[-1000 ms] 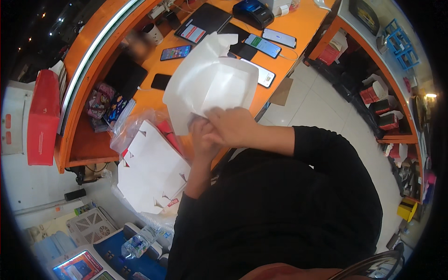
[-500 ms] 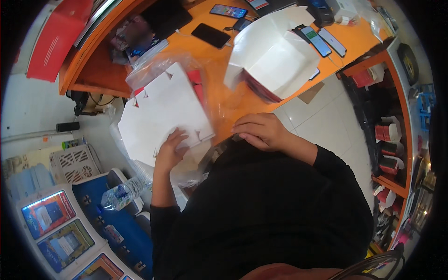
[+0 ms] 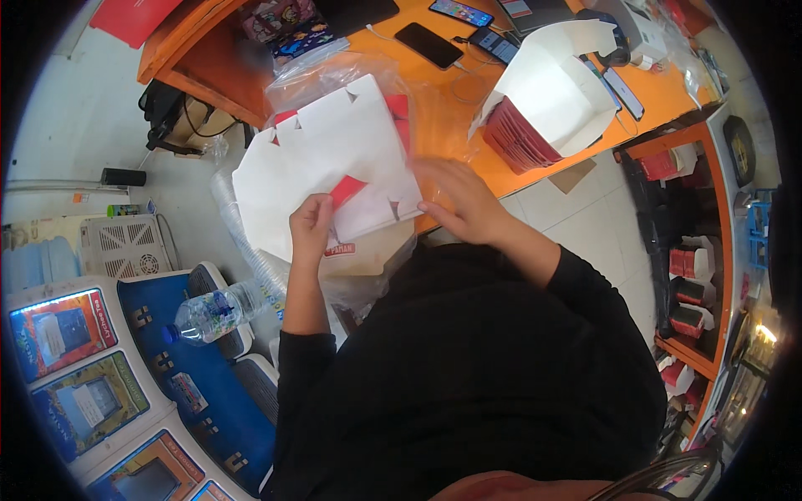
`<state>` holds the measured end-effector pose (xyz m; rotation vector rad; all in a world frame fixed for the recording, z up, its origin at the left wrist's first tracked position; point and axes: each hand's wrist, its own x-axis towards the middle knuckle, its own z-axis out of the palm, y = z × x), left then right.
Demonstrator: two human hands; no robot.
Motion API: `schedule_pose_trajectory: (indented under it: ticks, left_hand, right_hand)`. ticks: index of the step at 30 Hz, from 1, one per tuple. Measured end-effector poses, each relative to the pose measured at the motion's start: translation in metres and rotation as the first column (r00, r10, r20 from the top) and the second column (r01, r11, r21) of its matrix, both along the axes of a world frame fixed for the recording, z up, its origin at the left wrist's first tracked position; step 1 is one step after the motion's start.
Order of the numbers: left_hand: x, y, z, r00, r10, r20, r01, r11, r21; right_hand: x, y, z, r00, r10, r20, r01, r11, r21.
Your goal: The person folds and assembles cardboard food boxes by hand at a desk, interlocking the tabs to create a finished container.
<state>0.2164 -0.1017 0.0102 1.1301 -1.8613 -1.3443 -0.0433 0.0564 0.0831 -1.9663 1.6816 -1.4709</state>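
A stack of flat white cardboard box blanks (image 3: pixel 313 150), red on the reverse, lies on clear plastic at the left of the orange table. My left hand (image 3: pixel 313 219) pinches the near edge of the top blank. A piece of it is bent up there, showing red. At the stack's right edge is my right hand (image 3: pixel 464 204), fingers stretched out and apart, somewhat blurred; its thumb is by the near right corner. To the right stands a nested stack of folded boxes (image 3: pixel 522 134), red outside and white inside.
Several phones with cables, among them a black phone (image 3: pixel 428 44), lie along the table's (image 3: pixel 443 117) far side. A drinks dispenser with a water bottle (image 3: pixel 213 316) on it is at the left. An orange shelf (image 3: pixel 689 342) holding red boxes stands at the right.
My left hand has closed on the top blank's near edge and bent part of it up. My right hand has moved up to the stack's right edge, its fingers spreading. The view has shifted.
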Motion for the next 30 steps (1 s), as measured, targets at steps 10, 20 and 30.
schedule_pose_trajectory:
  ticks: [10, 20, 30]
  left_hand:
    - [-0.02, 0.056, 0.063, 0.978, 0.064, -0.197, -0.066, 0.998, -0.007]
    - [-0.011, 0.054, 0.107, 0.981, -0.189, -0.05, 0.178, 0.969, -0.169]
    - [0.01, 0.046, 0.13, 0.801, -0.598, 0.025, 0.582, 0.768, -0.268]
  right_hand:
    - [0.034, -0.049, 0.027, 0.934, 0.007, 0.357, -0.059, 0.989, 0.137]
    - [0.039, -0.039, 0.058, 0.943, 0.323, -0.078, -0.314, 0.943, 0.109]
    - [0.001, -0.068, 0.055, 0.213, -0.206, 0.955, -0.26, 0.93, 0.259]
